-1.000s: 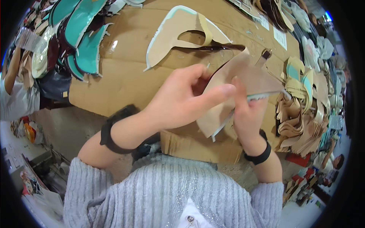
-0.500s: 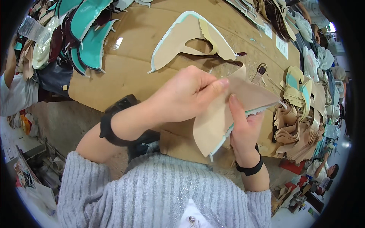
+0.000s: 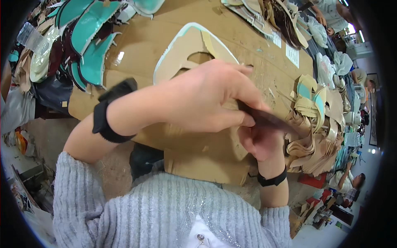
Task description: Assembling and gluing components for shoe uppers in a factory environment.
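Note:
A dark brown, flat shoe upper piece point(image 3: 276, 121) is tilted nearly edge-on and smeared by motion. My left hand point(image 3: 211, 97) pinches its near end between thumb and fingers. Just below the piece, my right hand point(image 3: 264, 142) has its palm turned up, its fingers blurred and partly covered, so its grip cannot be made out. Beyond my left hand a second shoe upper point(image 3: 175, 53) lies flat on the cardboard, beige side up, with a white edge, a cut-out and a yellowish strip. My left hand covers its near part.
Brown cardboard point(image 3: 136, 49) covers the worktable. Turquoise-lined uppers point(image 3: 89, 37) are heaped at the far left. Beige pieces point(image 3: 316, 144) pile up at the right, and more stacked parts point(image 3: 285, 18) lie at the far right. Another person point(image 3: 349, 177) is in the background.
The held upper has turned from its beige face to a dark, edge-on view. My left hand has rolled over and shifted right; my right hand has turned palm up.

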A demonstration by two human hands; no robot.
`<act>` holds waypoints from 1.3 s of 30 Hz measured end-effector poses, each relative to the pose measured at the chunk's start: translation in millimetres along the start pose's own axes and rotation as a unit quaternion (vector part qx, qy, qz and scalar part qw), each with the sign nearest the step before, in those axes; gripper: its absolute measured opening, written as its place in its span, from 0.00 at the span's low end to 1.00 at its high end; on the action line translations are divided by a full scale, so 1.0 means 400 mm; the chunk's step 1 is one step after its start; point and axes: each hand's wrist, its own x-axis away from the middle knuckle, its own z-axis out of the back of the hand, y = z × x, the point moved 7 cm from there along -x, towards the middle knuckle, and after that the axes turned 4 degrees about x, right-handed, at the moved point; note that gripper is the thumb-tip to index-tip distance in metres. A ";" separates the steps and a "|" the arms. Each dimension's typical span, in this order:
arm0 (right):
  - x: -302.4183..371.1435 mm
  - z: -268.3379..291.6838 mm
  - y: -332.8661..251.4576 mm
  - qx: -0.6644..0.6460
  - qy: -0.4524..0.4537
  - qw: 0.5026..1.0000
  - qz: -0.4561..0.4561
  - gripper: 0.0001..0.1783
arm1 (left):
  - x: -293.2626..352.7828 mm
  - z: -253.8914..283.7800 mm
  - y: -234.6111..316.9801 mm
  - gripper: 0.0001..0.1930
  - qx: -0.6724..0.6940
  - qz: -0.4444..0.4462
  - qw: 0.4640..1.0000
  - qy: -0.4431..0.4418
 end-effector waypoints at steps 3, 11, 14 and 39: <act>-0.002 0.067 -0.035 -0.024 0.095 0.984 0.149 0.27 | -0.003 -0.003 -0.064 0.07 0.154 0.130 0.979 0.040; 0.006 -0.024 -0.102 -0.043 0.016 0.946 0.321 0.13 | -0.005 -0.052 -0.090 0.06 0.267 0.188 0.936 0.132; 0.005 -0.022 -0.090 -0.093 0.058 0.940 0.322 0.11 | 0.002 -0.023 -0.002 0.07 -0.134 -0.070 0.951 0.271; -0.024 0.127 -0.141 -0.275 0.046 0.932 0.232 0.16 | -0.075 -0.080 -0.116 0.11 0.258 0.170 0.950 -0.051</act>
